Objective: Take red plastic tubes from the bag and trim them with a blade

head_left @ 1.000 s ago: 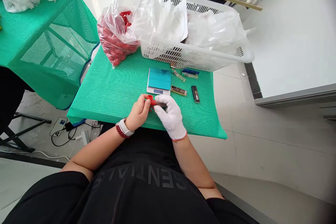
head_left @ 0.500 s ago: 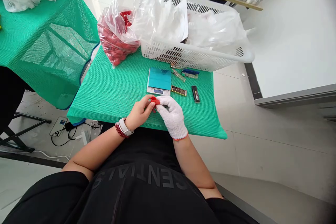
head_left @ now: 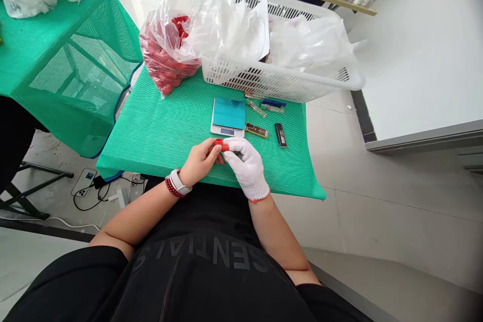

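A small red pipe fitting (head_left: 224, 148) is held between both hands just over the front of the green-covered table (head_left: 151, 136). My left hand (head_left: 202, 160), bare with a white band and red beads at the wrist, pinches its left end. On its right end close the fingers of my right hand (head_left: 247, 165), which wears a white knitted glove. The fingers hide part of the fitting. Just beyond the hands lies a small digital scale (head_left: 229, 114) with a blue plate.
A clear bag of red fittings (head_left: 166, 63) stands at the back left, beside a white plastic basket (head_left: 279, 88) holding plastic bags. Right of the scale lie a black-and-gold box (head_left: 257, 130), a black box (head_left: 281, 135) and several slim tubes (head_left: 256, 107). Another green-covered table (head_left: 41, 55) is at left.
The red fitting has tilted in the fingers, so its round opening faces me less. Both hands keep nearly the same place.
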A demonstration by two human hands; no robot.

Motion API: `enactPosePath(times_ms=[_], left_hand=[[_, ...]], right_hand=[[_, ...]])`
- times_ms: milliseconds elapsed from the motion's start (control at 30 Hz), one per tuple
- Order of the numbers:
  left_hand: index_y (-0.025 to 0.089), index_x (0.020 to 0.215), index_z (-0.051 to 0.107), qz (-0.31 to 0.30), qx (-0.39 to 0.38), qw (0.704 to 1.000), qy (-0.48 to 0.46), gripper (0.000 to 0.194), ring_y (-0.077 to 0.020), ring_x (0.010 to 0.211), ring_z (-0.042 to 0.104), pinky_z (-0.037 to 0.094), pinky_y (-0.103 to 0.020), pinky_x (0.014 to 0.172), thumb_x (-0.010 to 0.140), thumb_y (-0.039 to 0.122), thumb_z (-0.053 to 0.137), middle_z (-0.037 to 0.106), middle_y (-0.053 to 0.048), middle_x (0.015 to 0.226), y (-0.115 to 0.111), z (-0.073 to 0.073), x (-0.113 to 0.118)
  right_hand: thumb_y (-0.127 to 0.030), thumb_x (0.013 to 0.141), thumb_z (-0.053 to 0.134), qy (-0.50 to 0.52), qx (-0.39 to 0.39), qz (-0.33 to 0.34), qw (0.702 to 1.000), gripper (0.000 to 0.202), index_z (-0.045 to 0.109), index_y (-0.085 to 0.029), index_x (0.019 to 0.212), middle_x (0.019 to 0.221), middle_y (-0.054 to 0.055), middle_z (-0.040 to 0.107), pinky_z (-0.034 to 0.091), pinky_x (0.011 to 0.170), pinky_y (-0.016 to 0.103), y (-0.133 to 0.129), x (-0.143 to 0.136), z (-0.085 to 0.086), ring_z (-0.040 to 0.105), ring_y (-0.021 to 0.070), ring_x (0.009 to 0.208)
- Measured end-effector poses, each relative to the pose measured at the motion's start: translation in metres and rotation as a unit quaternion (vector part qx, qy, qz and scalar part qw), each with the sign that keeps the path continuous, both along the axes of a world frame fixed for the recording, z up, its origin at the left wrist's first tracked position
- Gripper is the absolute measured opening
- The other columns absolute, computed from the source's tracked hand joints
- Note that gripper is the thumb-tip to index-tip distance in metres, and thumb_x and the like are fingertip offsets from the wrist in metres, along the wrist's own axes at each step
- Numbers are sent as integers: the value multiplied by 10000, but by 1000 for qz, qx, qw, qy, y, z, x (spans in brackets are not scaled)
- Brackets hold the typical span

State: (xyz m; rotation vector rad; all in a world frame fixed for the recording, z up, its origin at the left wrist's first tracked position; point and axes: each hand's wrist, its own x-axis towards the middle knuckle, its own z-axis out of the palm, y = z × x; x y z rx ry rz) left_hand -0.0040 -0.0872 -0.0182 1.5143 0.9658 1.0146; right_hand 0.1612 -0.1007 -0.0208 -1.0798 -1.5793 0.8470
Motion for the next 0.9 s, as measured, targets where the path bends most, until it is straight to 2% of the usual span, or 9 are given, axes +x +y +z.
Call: enactPosePath(times_ms=[133, 333, 467, 700, 900], left_hand=[[202, 997, 560, -2, 9, 1000, -9, 286, -147, 665, 666, 545, -288, 679, 994, 464, 444, 688, 3, 707, 0, -1, 0], [203, 796, 531, 9, -9, 1000, 3, 371, -143, 616, 645, 521, -279, 635, 1001, 492, 420, 684, -2, 649, -1, 1, 1], [206, 773, 519, 1, -9, 1000, 3, 404, -141, 594, 630, 515, -278, 620, 1015, 494, 371, 671, -5, 634, 0, 2, 1], [210, 995, 528, -7, 54, 997, 56, 252, -145, 676, 652, 498, -271, 657, 1007, 441, 425, 687, -4, 750, -2, 5, 1], [219, 744, 456, 4, 5, 998, 56, 406, -134, 551, 598, 467, -275, 622, 1021, 496, 351, 656, 17, 587, -2, 6, 1]], right_hand=[[-303, 914, 616, -4, -12, -3, 1000, 132, 690, -252, 1012, 1141, 62, 689, 523, 1007, 435, 0, -1, 1, 646, 219, 1114], [-302, 903, 635, -15, -12, -2, 1000, 117, 698, -247, 984, 1136, 64, 688, 516, 1002, 440, 0, 0, 1, 645, 223, 1100], [-282, 888, 654, -12, -8, 8, 1000, 113, 699, -251, 987, 1140, 61, 683, 512, 1003, 441, 0, 0, 1, 643, 226, 1104], [-315, 896, 641, 19, -20, -10, 1000, 83, 650, -244, 939, 1120, 58, 683, 530, 990, 441, 0, -3, -1, 647, 223, 1095], [-304, 887, 655, 5, -21, 6, 1000, 92, 676, -252, 960, 1121, 58, 690, 524, 987, 445, -1, -2, 0, 650, 229, 1089]])
